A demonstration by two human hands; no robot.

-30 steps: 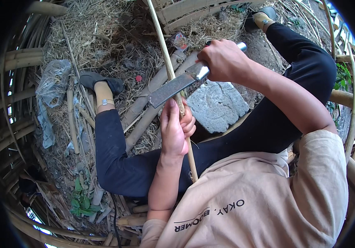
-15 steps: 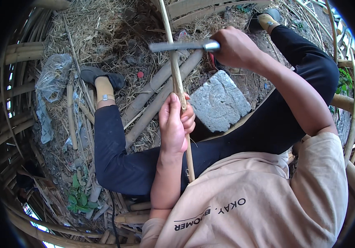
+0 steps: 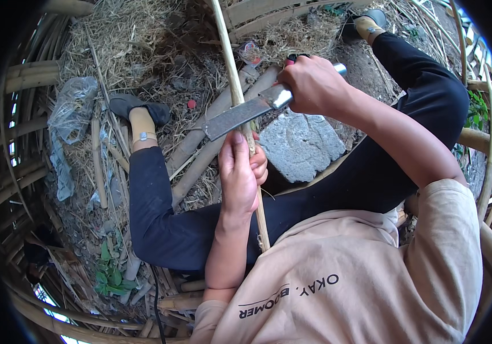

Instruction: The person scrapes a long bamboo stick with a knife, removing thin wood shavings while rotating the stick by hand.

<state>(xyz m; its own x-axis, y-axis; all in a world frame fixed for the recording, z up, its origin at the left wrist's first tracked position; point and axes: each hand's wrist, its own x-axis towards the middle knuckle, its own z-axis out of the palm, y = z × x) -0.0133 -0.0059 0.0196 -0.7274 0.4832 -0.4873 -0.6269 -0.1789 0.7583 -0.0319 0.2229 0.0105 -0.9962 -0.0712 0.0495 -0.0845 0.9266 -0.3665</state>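
Pinches pale wooden stick point(image 3: 230, 69) in left hand point(image 3: 239, 178), with thumb along near side and fingers curled round far side. Holds stick lengthwise, slightly tilted, from top edge of view well beyond both hands, down through left fist, to beige T-shirt point(image 3: 349, 269) below.

Clenches right hand point(image 3: 317, 86) tight round handle of broad-bladed knife point(image 3: 237, 119). Shows silver collar between right fist and blade, metal butt on opposite side of same fist. Points blade leftward from right hand, crossing over stick just beyond left thumb tip and ending a little past stick. Cannot tell contact between blade and stick.

Sits with legs in black trousers point(image 3: 160, 229) bent out on either side of hands. Shows grey stone block point(image 3: 300, 146) just below right hand, to right of left hand. Shows two bamboo poles point(image 3: 200, 172) slanting on ground point(image 3: 366, 71) left of both hands, partly behind blade. Farther left of left hand: see dark shoe point(image 3: 123, 107), small red disc point(image 3: 191, 104), clear plastic bag point(image 3: 74, 109). Down and left of left hand: note green leafy plant point(image 3: 111, 278), thin black cord point(image 3: 158, 309). Beyond hands: note dry straw point(image 3: 125, 51) and slatted panel point(image 3: 286, 14).
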